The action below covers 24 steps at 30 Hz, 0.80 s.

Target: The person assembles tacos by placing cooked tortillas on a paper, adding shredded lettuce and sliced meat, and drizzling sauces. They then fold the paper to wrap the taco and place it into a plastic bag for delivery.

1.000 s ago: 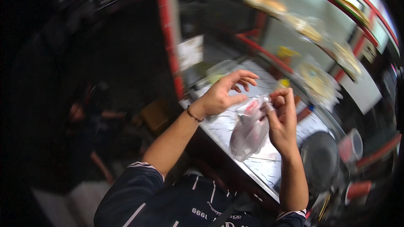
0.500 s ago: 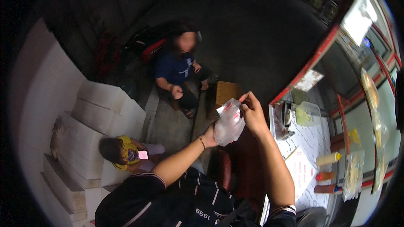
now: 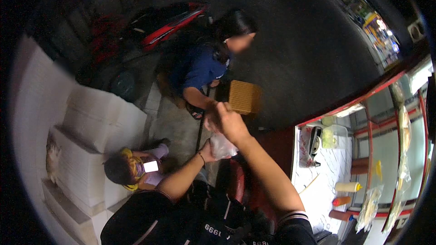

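Plastic bag held between both hands, above the ground

Plastic bag (image 3: pixel 222 145), clear and filled with something pale, hangs in the air between the two hands, carried by nothing else. Its long axis runs roughly up and down. Left hand (image 3: pixel 208 151) cups its lower side, fingers closed against it. Right hand (image 3: pixel 227 120) sits directly above, pinched shut on the bag's gathered top. A seated person in blue (image 3: pixel 202 66) reaches toward it from just beyond; a counter (image 3: pixel 324 172) lies to the right.

Dark short-sleeved shirt with white-striped sleeve cuffs and white chest print; a thin band circles the left wrist.
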Each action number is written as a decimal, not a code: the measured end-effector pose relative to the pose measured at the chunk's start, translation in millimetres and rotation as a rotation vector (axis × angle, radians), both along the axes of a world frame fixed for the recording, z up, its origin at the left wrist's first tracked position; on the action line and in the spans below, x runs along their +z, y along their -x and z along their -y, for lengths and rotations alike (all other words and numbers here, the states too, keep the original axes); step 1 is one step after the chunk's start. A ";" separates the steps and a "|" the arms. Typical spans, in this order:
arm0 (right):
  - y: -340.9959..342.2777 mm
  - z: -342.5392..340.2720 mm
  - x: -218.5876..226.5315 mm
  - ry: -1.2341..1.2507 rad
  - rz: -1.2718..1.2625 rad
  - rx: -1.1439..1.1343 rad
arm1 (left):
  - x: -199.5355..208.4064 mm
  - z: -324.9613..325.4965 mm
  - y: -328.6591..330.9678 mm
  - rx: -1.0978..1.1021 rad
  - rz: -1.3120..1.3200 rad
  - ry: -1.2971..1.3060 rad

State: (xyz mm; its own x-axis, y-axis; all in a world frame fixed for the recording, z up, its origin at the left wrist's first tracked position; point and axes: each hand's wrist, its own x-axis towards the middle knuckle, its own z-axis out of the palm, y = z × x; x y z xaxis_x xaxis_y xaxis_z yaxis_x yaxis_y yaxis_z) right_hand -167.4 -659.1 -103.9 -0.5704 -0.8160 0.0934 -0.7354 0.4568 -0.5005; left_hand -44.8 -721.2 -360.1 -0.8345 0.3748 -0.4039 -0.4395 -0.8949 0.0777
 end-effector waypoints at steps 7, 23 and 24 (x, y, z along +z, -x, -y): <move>8.3 -10.4 -0.4 0.256 -0.271 -0.065 | -24.9 51.1 28.6 -0.027 -0.126 0.032; -170.5 -591.4 -41.0 -0.183 -0.273 -1.865 | 199.6 -243.4 96.9 -1.007 -0.690 0.442; -170.7 -603.2 -48.3 -0.234 -0.167 -1.946 | 201.4 -277.4 96.4 -0.985 -0.699 0.533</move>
